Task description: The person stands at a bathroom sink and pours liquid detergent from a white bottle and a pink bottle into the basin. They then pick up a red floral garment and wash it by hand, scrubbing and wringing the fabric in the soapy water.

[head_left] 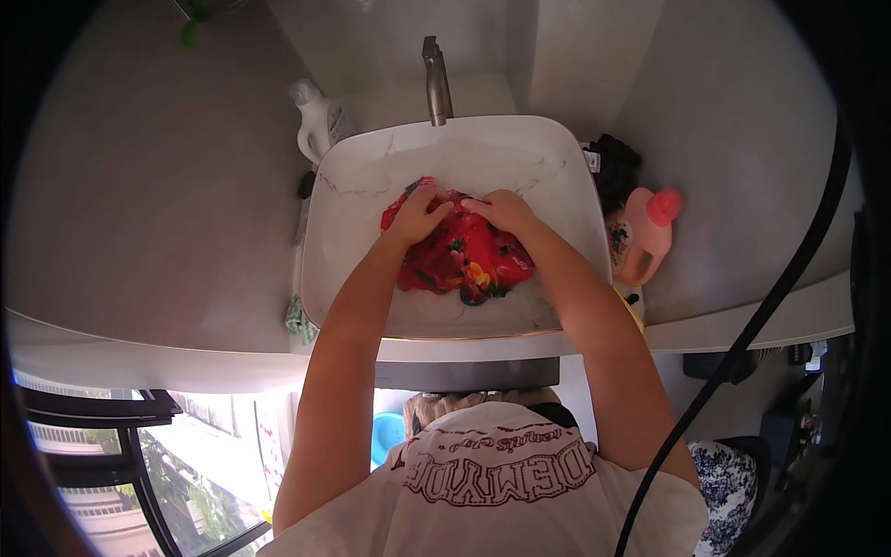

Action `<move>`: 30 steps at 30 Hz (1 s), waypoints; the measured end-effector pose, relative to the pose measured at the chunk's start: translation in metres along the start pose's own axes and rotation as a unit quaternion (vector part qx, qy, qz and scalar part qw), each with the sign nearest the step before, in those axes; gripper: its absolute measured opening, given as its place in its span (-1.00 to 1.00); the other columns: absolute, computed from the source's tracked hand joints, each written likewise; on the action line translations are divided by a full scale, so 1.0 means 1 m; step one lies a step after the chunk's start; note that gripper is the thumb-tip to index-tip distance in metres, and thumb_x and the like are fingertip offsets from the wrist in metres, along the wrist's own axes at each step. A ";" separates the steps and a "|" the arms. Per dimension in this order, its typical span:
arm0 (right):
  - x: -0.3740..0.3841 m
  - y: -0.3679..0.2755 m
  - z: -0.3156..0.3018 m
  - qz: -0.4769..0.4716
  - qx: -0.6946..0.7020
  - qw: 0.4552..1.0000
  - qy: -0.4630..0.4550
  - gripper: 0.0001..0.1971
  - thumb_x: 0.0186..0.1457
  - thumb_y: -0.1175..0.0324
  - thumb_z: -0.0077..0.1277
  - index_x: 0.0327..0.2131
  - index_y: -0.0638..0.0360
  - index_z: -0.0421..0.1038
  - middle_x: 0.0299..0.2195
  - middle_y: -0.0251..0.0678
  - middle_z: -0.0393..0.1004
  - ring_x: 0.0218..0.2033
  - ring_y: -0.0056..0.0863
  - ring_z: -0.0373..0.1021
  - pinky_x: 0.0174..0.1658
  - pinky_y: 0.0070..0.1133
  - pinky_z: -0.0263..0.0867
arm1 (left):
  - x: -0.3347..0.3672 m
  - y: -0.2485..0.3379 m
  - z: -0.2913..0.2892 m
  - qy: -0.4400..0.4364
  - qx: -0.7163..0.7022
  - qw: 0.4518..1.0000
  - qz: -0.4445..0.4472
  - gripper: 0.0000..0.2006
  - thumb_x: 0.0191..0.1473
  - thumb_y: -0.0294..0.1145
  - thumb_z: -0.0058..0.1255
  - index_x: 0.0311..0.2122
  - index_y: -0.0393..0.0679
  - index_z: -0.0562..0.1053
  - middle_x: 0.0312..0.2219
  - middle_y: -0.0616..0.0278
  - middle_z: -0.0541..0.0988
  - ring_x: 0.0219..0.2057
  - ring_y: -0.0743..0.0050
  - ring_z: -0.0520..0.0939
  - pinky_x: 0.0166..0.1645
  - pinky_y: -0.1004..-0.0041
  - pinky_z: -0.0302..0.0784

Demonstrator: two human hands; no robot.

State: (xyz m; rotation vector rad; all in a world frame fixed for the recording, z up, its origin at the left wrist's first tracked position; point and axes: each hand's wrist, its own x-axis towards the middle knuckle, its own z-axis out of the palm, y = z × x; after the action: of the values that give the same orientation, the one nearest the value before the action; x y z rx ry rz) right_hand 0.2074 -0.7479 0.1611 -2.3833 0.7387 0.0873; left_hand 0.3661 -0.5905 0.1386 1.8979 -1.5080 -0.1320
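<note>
A wet-looking red floral cloth [475, 255] lies bunched in the middle of a white marbled sink [445, 320]. At the cloth's upper left, my left hand [418, 221] grips it, with the thumb along the top and the fingers curled over the fabric. My right hand [504, 213] holds the upper right part, its fingertips pointing inward toward the left hand. Only a small gap separates the two hands. Folds of the cloth hide some fingertips. Both forearms reach over the sink's front rim.
Behind the sink stands a metal faucet [437, 84]. A white jug-like bottle [320, 123] is at the back left. On the right are a pink bottle with a red cap [647, 237] and a dark bundle [613, 174]. A black cable [742, 339] crosses at the right.
</note>
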 end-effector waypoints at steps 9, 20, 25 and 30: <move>-0.032 -0.029 0.016 -0.103 -0.216 0.970 0.033 -0.23 -0.01 -0.26 -0.18 0.23 -0.21 -0.08 0.28 -0.30 -0.19 0.29 -0.23 -0.24 0.13 0.06 -0.16 | -0.009 0.045 -0.007 -0.131 0.248 0.929 -0.241 -0.41 0.09 0.20 -0.35 0.19 0.18 0.13 0.19 0.08 0.11 0.25 -0.05 -0.07 0.17 -0.25 -0.20; -0.020 -0.013 0.023 -0.094 -0.171 0.969 0.149 -0.51 -0.07 0.02 0.08 -0.08 0.03 0.36 0.04 -0.18 0.22 0.08 -0.24 0.14 -0.02 -0.22 0.19 | -0.005 0.018 0.010 -0.097 0.070 0.925 -0.362 -0.28 0.05 0.21 -0.30 0.27 0.16 -0.09 0.27 0.13 -0.17 0.28 0.00 -0.19 0.16 -0.34 -0.38; 0.003 0.009 0.012 -0.042 0.266 0.959 0.082 -0.69 -0.04 0.29 0.07 -0.21 0.21 0.39 -0.38 -0.22 0.46 -0.32 -0.38 0.41 -0.24 -0.55 0.33 | 0.005 0.079 -0.003 0.052 -0.446 0.742 -0.497 -0.25 0.04 0.18 -0.25 0.26 0.05 -0.06 0.26 0.11 -0.14 0.27 -0.02 -0.15 0.20 -0.20 -0.24; -0.041 -0.070 -0.013 -0.159 0.389 0.907 -0.002 -0.81 -0.09 0.36 0.09 -0.40 0.25 0.37 -0.49 -0.34 0.42 -0.47 -0.59 0.33 -0.36 -0.60 0.29 | 0.003 0.098 -0.044 0.019 -0.687 0.532 -0.494 -0.38 0.07 0.15 -0.29 0.12 -0.09 0.21 0.09 0.09 0.26 0.12 0.04 0.24 0.17 -0.04 0.07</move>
State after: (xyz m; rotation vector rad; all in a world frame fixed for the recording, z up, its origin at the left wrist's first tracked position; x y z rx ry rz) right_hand 0.2087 -0.6912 0.2202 -1.6905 0.2802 -0.2908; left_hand 0.3083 -0.5803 0.2288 0.9863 0.2112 -1.3184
